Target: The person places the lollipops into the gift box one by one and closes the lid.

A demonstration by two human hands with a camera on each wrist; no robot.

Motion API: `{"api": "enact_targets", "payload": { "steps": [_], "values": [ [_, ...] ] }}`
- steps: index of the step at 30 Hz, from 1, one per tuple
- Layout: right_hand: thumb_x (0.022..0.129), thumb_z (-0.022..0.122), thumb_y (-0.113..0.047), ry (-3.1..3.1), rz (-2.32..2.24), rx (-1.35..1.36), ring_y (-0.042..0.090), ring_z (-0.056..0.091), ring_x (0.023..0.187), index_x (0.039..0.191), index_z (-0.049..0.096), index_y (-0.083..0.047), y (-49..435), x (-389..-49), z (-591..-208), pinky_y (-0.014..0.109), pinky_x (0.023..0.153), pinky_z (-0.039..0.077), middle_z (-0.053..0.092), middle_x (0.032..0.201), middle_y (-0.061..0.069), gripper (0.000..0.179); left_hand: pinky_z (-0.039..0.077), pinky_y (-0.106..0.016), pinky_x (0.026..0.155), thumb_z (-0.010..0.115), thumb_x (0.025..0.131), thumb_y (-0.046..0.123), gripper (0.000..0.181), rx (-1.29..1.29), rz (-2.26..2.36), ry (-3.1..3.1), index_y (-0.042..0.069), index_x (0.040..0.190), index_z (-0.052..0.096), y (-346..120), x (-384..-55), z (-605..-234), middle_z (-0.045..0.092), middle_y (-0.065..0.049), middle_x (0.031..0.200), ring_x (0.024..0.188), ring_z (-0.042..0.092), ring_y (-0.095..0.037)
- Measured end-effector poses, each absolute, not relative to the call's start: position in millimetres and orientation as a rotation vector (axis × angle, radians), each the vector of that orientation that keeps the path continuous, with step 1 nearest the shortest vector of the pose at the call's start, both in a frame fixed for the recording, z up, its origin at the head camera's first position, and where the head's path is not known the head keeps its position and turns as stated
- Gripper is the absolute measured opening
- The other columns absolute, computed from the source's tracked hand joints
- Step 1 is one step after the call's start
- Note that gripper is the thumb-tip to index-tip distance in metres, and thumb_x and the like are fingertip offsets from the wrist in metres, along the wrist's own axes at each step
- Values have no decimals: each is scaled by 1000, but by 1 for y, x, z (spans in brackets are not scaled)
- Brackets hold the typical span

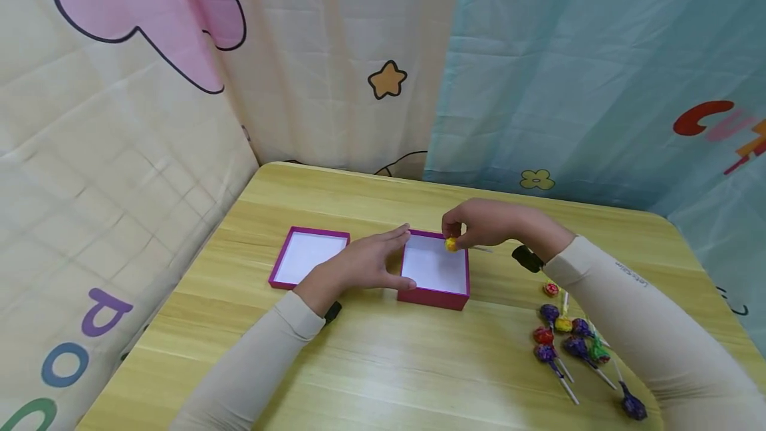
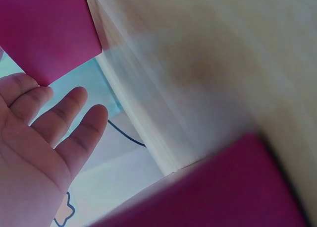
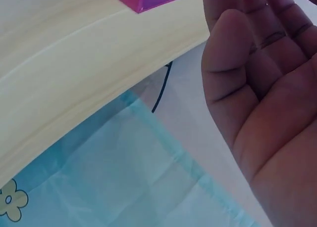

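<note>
By left hand (image 1: 370, 262), box (image 1: 432, 297), lollipop (image 1: 451, 245) in right hand (image 1: 486, 221)

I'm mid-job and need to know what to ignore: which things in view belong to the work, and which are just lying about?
Belong, as I judge it:
yellow lollipop, in the right hand
pink box
loose lollipops
shallow pink lid, apparently the box's

Just surroundings:
table
blue curtain
cream curtain
</note>
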State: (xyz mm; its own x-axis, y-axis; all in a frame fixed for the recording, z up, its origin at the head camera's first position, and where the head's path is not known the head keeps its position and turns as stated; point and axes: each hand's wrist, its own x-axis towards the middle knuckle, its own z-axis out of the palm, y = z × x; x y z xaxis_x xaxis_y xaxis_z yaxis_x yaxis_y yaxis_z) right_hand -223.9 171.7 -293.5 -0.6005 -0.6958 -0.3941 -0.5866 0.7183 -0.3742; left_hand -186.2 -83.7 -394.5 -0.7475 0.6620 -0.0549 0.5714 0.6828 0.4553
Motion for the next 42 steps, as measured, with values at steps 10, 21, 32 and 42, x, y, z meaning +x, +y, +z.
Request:
{"api": "enact_targets", "payload": {
  "steps": [10, 21, 32, 42],
  "values": [
    [93, 72, -16, 2324, -343, -1009, 16, 55, 82, 97, 65, -16, 144, -226, -312, 30, 70, 51, 59, 88, -4, 8, 29, -34, 115, 60, 78, 79, 109, 1008, 619, 2672, 13, 158, 26, -84, -187, -394, 18, 3, 165, 148, 23, -15],
    [92, 72, -14, 2295, -378, -991, 18, 57, 86, 98, 66, -18, 131, -224, -339, 30, 75, 50, 61, 91, -5, 10, 35, -36, 113, 61, 79, 78, 108, 1026, 627, 2673, 13, 158, 27, -87, -187, -394, 19, 1, 165, 147, 27, -18],
    [91, 73, -14, 2256, -350, -1005, 14, 56, 89, 101, 68, -20, 124, -223, -358, 32, 85, 50, 62, 94, -8, 13, 35, -34, 113, 65, 77, 76, 110, 1044, 636, 2670, 12, 158, 25, -85, -188, -395, 18, 0, 165, 147, 27, -18],
    [91, 73, -15, 2229, -405, -959, 14, 57, 90, 104, 70, -20, 121, -223, -367, 34, 87, 49, 64, 93, -8, 14, 35, -33, 113, 70, 72, 71, 113, 991, 636, 2659, 13, 158, 24, -85, -188, -395, 14, 6, 165, 147, 27, -18]
  ]
}}
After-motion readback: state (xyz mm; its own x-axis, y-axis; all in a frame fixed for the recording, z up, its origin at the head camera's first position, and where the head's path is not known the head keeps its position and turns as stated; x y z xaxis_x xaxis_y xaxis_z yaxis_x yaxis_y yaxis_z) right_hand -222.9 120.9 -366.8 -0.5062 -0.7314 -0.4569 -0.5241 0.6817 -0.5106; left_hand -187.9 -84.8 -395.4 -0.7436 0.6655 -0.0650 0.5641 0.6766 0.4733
